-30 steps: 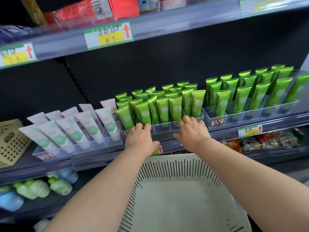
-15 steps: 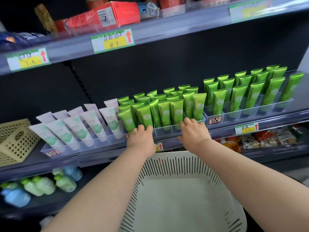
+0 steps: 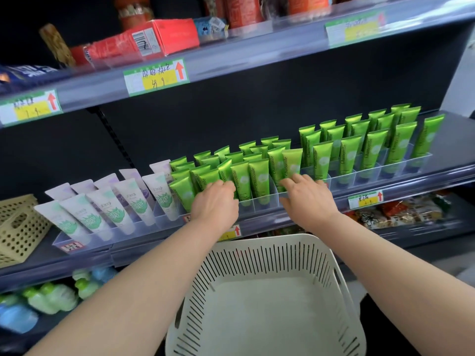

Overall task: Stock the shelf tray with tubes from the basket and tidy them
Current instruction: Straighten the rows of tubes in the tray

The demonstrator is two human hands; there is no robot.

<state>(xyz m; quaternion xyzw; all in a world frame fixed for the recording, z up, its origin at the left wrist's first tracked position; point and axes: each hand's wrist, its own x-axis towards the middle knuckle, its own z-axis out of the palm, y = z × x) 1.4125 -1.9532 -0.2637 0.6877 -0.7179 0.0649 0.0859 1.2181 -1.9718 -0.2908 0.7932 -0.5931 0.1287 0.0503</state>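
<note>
Tubes (image 3: pixel 258 179), green ones, stand packed in rows in the clear tray (image 3: pixel 273 199) on the shelf (image 3: pixel 262 220), directly ahead of both my hands. My left hand (image 3: pixel 216 201) is at the tray's left front, fingers bent with the tips against the front-row tubes. I cannot tell whether it pinches one or only presses on it. My right hand (image 3: pixel 308 196) is at the right front and holds nothing. Its fingers are fairly straight and spread, the tips touching the lower part of the front tubes and the thumb along the tray's front wall. Between the two hands the front tubes stand upright and even. Those just beyond the left fingers lean leftward and look crowded.

The basket (image 3: pixel 257 242) sits below my wrists, and the part of its floor I can see carries no tubes. So I judge the stocking done and tidying to be the step in hand.

As I read it, the next move calls for a gentle nudge from the left fingertips to straighten the leaning tubes, with the right hand steadying the row from the other side. The pressure should be light, because the tubes stand tall and close together and a hard push could tip a row backward. The white tubes (image 3: pixel 138 201) left of my left hand and the second tray (image 3: pixel 334 182) right of my right hand need no touch, I'd say.
</note>
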